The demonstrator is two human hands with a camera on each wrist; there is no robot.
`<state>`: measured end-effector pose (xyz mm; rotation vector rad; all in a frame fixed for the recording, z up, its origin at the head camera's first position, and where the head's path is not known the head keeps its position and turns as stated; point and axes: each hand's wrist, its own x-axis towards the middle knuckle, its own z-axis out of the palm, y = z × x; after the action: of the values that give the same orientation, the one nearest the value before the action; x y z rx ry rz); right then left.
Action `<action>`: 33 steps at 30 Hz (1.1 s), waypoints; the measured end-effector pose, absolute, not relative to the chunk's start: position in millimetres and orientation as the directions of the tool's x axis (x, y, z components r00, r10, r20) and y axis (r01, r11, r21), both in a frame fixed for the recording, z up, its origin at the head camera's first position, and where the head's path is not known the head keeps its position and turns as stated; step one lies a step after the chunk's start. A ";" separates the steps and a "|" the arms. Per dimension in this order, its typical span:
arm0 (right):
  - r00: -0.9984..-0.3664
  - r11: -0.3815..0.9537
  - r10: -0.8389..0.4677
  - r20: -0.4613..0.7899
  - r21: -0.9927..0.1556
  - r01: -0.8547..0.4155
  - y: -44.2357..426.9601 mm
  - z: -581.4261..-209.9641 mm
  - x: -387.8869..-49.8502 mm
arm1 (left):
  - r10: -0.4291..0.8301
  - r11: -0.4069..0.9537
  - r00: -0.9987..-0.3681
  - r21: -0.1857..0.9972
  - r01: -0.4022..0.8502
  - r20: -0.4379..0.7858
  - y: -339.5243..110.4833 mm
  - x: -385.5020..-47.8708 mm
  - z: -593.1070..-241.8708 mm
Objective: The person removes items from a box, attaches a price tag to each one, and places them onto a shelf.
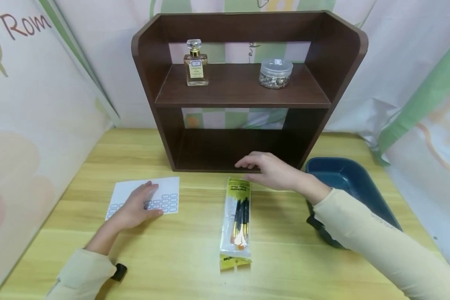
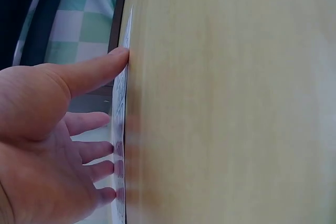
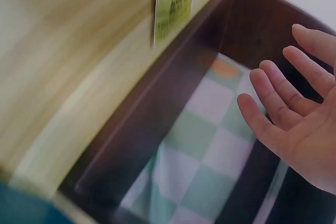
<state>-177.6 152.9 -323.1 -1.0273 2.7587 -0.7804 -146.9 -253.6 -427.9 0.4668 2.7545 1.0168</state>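
Observation:
A white sheet (image 1: 135,188) printed with small blue-outlined labels lies at the left of the table. My left hand (image 1: 138,207) rests on it with fingers spread; in the left wrist view, the fingertips of this hand (image 2: 58,135) touch the sheet (image 2: 120,129). Flat on the table, a clear pack of paint brushes (image 1: 240,221) with a yellow-green header lies in the middle. Above its far end hovers my right hand (image 1: 271,170), holding nothing. The right wrist view shows that hand (image 3: 299,103) with loosely bent fingers in front of the shelf, apart from the pack (image 3: 175,3).
A dark brown two-tier shelf (image 1: 243,105) stands at the back. Its upper tier holds a perfume bottle (image 1: 196,68) with a label and a clear lidded jar (image 1: 275,75). On the right, a dark blue bin (image 1: 350,177) sits partly behind my right forearm.

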 end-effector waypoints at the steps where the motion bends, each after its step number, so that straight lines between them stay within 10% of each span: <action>1: -0.760 0.632 -0.645 0.084 -0.500 -0.592 147.8 -326.1 -179.0 | 0.345 0.727 -0.938 0.645 0.237 -0.045 -253.5 -147.0 -428.2; 19: -0.683 0.500 -0.727 0.065 -0.632 -0.593 68.8 -358.0 -190.7 | 0.269 0.682 -0.963 0.713 0.165 -0.034 -246.8 -148.8 -412.2; 33: -0.771 0.280 -0.585 0.251 -0.829 -0.483 17.2 -372.9 -195.8 | 0.259 0.607 -0.952 0.739 0.292 0.164 -230.0 -138.2 -387.8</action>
<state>-195.8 17.2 -372.9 -1.0173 2.4302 -1.5157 -138.2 -230.0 -387.8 0.4891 2.8525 1.3232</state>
